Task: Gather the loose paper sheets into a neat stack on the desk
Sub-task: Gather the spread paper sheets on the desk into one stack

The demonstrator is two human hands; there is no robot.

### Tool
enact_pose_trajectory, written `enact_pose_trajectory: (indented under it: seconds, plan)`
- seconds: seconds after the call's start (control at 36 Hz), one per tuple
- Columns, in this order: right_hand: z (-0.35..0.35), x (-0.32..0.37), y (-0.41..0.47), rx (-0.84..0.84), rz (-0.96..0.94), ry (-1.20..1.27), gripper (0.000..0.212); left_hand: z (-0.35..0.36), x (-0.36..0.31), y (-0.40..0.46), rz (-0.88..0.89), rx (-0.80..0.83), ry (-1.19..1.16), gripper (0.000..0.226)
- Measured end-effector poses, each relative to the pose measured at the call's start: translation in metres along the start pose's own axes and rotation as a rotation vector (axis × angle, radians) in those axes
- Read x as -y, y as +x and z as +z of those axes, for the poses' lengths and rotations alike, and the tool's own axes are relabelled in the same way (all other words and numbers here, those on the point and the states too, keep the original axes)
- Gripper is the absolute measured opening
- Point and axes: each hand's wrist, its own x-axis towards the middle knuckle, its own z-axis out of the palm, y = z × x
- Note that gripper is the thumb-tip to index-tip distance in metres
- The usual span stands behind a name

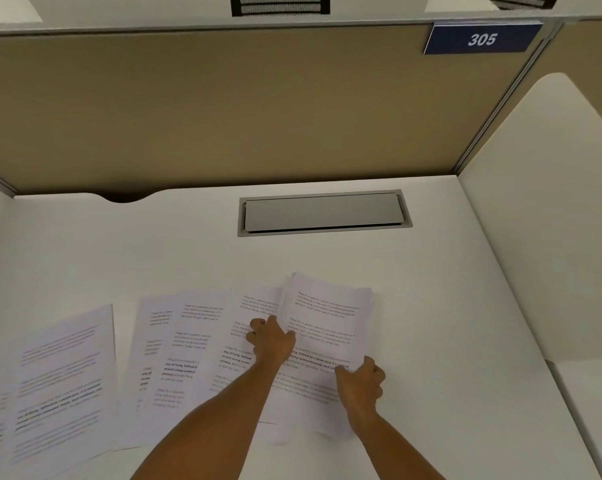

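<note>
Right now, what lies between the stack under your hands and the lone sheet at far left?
In the head view, a fan of overlapping sheets lies between the stack and the lone sheet.

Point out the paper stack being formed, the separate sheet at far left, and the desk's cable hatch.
paper stack (327, 317): head view, top sheet's upper text block.
far-left sheet (64, 368): head view, middle of page.
cable hatch (322, 211): head view, centre of grey lid.

A grey hatch (324, 212) is lying shut, set flush into the white worktop (431, 289) near its back edge. A tan partition (223, 109) is standing behind, carrying a blue sign (482, 39) reading 305. A white side panel (548, 220) is standing at the right.
</note>
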Motion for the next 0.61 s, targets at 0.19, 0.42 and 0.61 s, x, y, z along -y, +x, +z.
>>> enact_pose_trajectory:
  seconds: [0.19, 0.42, 0.61]
  plan:
    - [0.002, 0.007, 0.004, 0.069, 0.006, 0.142, 0.076, -0.002, 0.003, 0.002, 0.022, 0.016, -0.021, 0.072]
    - [-0.001, 0.004, 0.011, 0.119, 0.143, 0.336, 0.068, -0.01, 0.009, 0.001, 0.012, -0.007, 0.004, 0.078]
    - [-0.006, -0.009, 0.005, 0.181, 0.061, 0.283, 0.017, -0.011, 0.023, -0.009, -0.054, 0.011, -0.042, 0.083]
